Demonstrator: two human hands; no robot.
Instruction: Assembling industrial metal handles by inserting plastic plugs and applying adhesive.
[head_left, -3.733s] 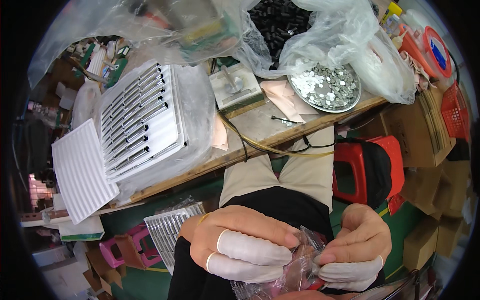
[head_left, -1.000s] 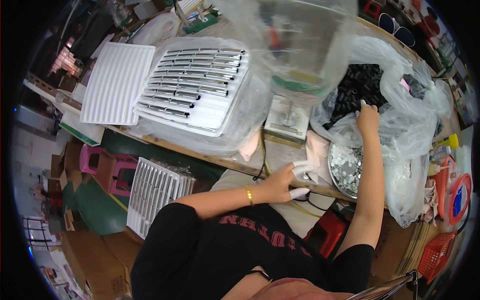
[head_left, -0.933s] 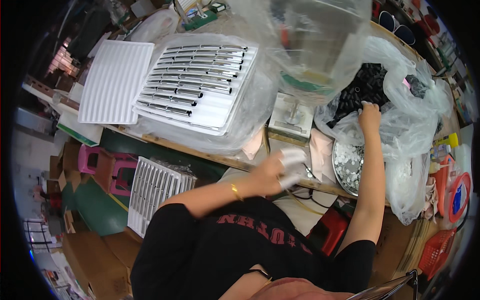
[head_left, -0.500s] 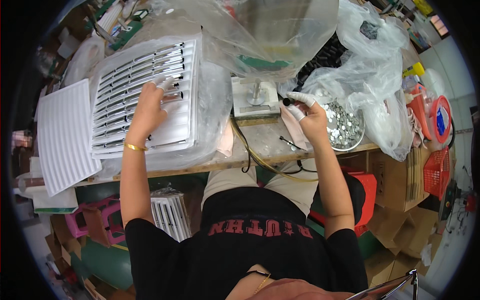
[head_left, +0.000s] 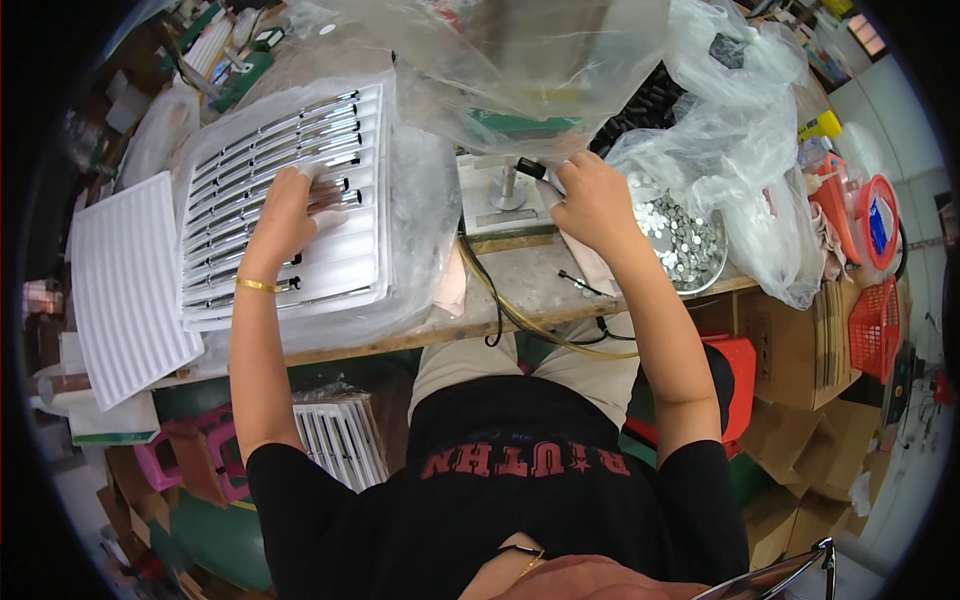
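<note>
My left hand (head_left: 288,215), with pale fingertip covers, reaches over the white ribbed tray (head_left: 368,235). Its fingers are bent down around a silver rod (head_left: 328,197), which looks blurred there. Other slim silver rods (head_left: 245,138) with black ends lie in rows in the tray. My right hand (head_left: 592,200) pinches a short black cylindrical cap (head_left: 531,168), tilted, beside the top of an upright metal post (head_left: 508,186). That post stands on a pale block fixture (head_left: 482,220) at the middle of the table. Whether cap and post touch, I cannot tell.
A bowl of small silver discs (head_left: 688,240) sits right of my right hand. Behind it lie black caps (head_left: 640,108) and crumpled clear plastic bags (head_left: 760,150). A plastic sheet (head_left: 560,60) hangs over the far side. Cables (head_left: 520,318) cross the front edge; a second ribbed tray (head_left: 130,290) leans left.
My right hand has moved left and up, bringing the black cap from beside the disc bowl to the metal post. The left hand has shifted slightly down among the rods.
</note>
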